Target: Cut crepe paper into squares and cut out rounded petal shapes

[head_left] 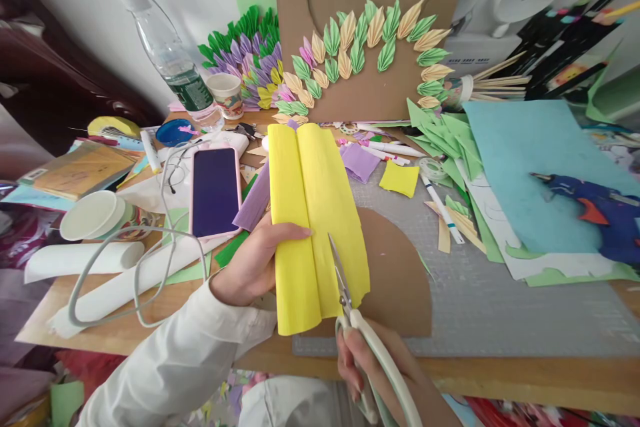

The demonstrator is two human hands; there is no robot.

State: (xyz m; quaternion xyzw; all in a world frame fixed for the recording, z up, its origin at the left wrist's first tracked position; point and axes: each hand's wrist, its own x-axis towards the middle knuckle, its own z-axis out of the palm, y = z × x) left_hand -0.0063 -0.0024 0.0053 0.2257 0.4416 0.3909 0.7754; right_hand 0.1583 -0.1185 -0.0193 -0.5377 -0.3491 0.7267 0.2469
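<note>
My left hand [255, 257] grips a folded sheet of yellow crepe paper [327, 180], its thumb lying across the front and its fingers hidden behind. The paper stands upright with a lengthwise fold. In my right hand [380, 360] is a pair of scissors [345, 290] with pale handles. Their blades look close together and point up in front of the sheet's lower right part; whether they touch it I cannot tell. Beneath the paper lies a rounded brown cardboard piece [395, 273] on a grey cutting mat [500, 313].
A phone [216, 190], a looped cable [75, 293] and a paper cup [95, 217] are on the left. Behind stand a bottle [175, 60] and a cardboard panel [350, 97] edged with folded paper leaves. To the right, a glue gun [605, 203] rests on blue paper [520, 147].
</note>
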